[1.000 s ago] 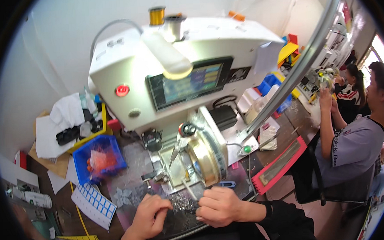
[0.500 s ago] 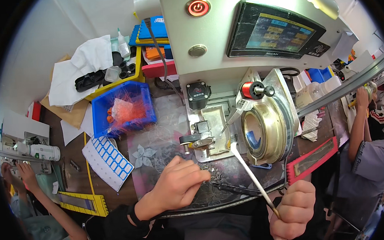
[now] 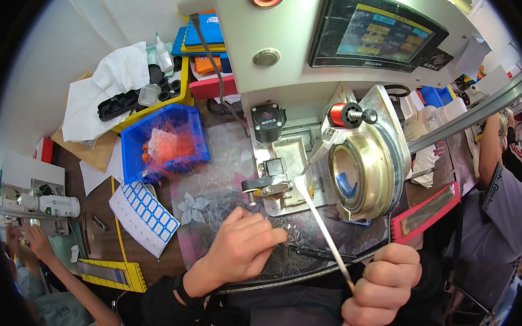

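Observation:
My right hand [image 3: 382, 286] is wrapped round the lower end of a long thin white stick [image 3: 323, 230]. The stick leans up and to the left, its tip by the edge of a small metal plate [image 3: 290, 155] on the machine. In front of that plate's lever clamp [image 3: 268, 187], my left hand [image 3: 239, 247] is closed with its fingers pinched together; anything between them is hidden. Dark scraps [image 3: 294, 232] lie just right of its fingertips. A large brass-coloured ring [image 3: 364, 169] stands right of the plate, below a spool of red wire [image 3: 345, 115].
Behind the plate rises a white machine body [image 3: 292, 73] with a screen [image 3: 378, 33]. A blue bin [image 3: 132, 152] of fine orange-red wire stands left. A label sheet [image 3: 149, 219], a yellow frame [image 3: 110, 274] and a red frame [image 3: 426, 213] flank the work. Other people sit on both sides.
My right hand has shifted a little left and down, and the stick's tip has moved left and up along the metal plate. My left hand has hardly moved.

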A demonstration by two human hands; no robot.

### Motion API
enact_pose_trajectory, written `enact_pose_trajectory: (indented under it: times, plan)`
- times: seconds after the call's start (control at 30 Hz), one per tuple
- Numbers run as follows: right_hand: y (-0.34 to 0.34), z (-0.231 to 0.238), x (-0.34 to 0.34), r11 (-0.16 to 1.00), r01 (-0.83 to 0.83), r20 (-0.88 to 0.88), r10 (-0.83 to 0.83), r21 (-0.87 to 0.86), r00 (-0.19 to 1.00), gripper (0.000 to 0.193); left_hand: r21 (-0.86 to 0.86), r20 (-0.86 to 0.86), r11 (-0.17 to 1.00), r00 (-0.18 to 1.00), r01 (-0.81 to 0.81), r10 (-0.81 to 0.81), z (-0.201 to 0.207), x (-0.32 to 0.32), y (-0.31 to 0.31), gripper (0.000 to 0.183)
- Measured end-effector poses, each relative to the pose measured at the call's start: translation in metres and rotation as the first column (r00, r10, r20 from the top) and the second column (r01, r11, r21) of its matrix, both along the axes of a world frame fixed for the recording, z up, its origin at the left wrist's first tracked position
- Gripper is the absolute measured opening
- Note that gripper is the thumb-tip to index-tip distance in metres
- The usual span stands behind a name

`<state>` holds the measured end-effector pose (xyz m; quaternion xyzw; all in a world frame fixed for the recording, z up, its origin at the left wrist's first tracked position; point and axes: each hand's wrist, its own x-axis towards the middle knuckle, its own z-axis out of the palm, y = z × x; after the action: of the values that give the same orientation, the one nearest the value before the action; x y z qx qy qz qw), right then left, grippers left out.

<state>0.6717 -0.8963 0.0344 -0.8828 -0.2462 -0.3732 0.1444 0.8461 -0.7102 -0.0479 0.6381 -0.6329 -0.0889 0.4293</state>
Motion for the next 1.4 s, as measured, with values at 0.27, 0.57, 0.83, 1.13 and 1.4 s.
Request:
enact_pose_trajectory:
  times: [0.27,0.57,0.83,1.13,1.4]
  plan:
    - [-0.002,-0.001,-0.008,0.999,-0.039,-0.022,0.039,-0.028,0.999,0.027,-0.012,0.028,1.000,1.000,0.007,-0.007,0.000,0.001,-0.001,0.029]
    - [0.021,-0.072,0.011,0.939,0.289,-0.460,-0.342,-0.185,0.819,0.025,-0.030,0.004,1.000,1.000,-0.004,0.004,0.002,-0.004,-0.001,0.029]
    - [0.023,-0.058,-0.008,0.909,0.399,-0.543,-0.395,-0.118,0.741,0.022,-0.033,-0.044,0.999,0.999,-0.007,0.006,0.000,-0.003,0.002,0.027]
    - [-0.031,-0.079,-0.064,0.752,0.659,-0.430,-0.601,-0.017,0.674,0.020,-0.051,-0.034,0.998,0.999,-0.022,0.021,-0.002,-0.002,0.002,0.026]
    - [-0.063,-0.133,-0.075,0.687,0.710,-0.371,-0.625,0.158,0.687,0.023,0.007,0.007,1.000,1.000,-0.027,0.027,-0.004,-0.004,0.006,0.029]
